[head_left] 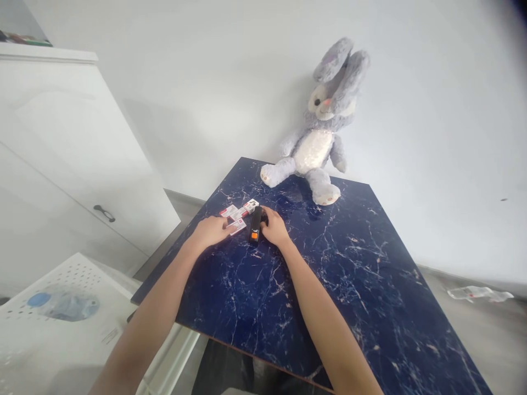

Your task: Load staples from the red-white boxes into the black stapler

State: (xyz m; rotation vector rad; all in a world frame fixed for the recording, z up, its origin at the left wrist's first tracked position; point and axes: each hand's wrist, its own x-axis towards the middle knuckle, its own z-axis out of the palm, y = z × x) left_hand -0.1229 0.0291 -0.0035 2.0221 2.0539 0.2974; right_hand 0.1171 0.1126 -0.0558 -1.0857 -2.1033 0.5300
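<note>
My left hand (212, 231) rests on the left of the blue marbled table (304, 285), its fingers closed at the edge of a small red-and-white card (237, 226). Another red-and-white card (228, 210) lies just behind it, and a small white-and-red box (251, 206) sits at the far end of this group. To the right is a narrow black box (256, 224) with an orange square on its near end. My right hand (274, 226) is curled against the right side of the black box, thumb and fingers bent around its edge. Some fingertips are hidden.
A grey plush rabbit (315, 148) sits at the table's back edge against the wall. At left stand a white cabinet (74, 142) and a white perforated surface (82, 274) with a clear plastic bottle (68, 303). Clear plastic packaging (480, 294) lies on the floor at right.
</note>
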